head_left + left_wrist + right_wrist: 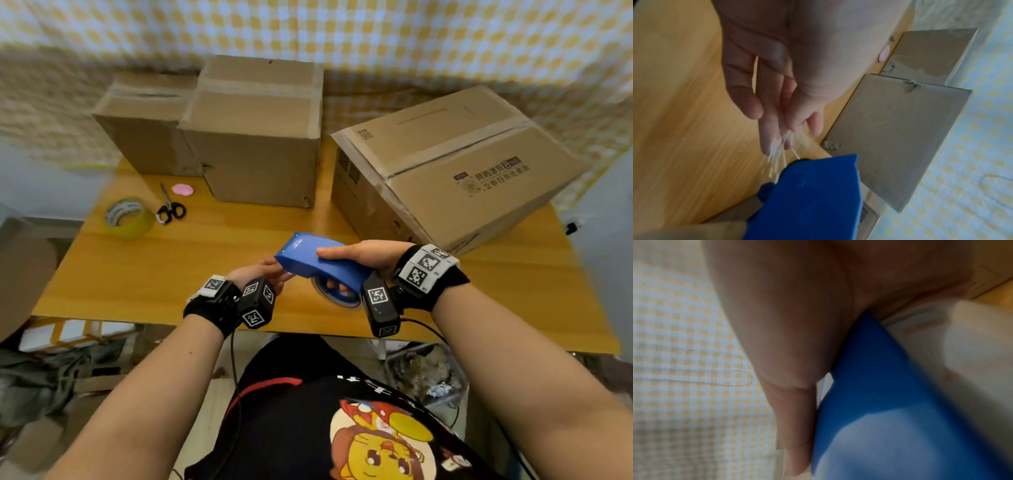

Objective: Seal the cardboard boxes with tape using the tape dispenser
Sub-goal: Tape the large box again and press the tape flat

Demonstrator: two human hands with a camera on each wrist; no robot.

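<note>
The right hand (368, 255) is gripping the blue dispenser (317, 258) above the near edge of the table (205, 253), thumb lying along its top, fingers showing through the roll opening below. The left hand (262, 274) is touching the dispenser's left end from below; its fingers are mostly hidden. Three boxes are standing at the far side: a small box (147, 126) on the left, a taller box (257, 137) just beside it, and a large printed box (455, 164) on the right, sitting tilted. A tape roll (128, 216), scissors (169, 209) and a pink disc (183, 189) are lying left of the hands, near the small box.
</note>
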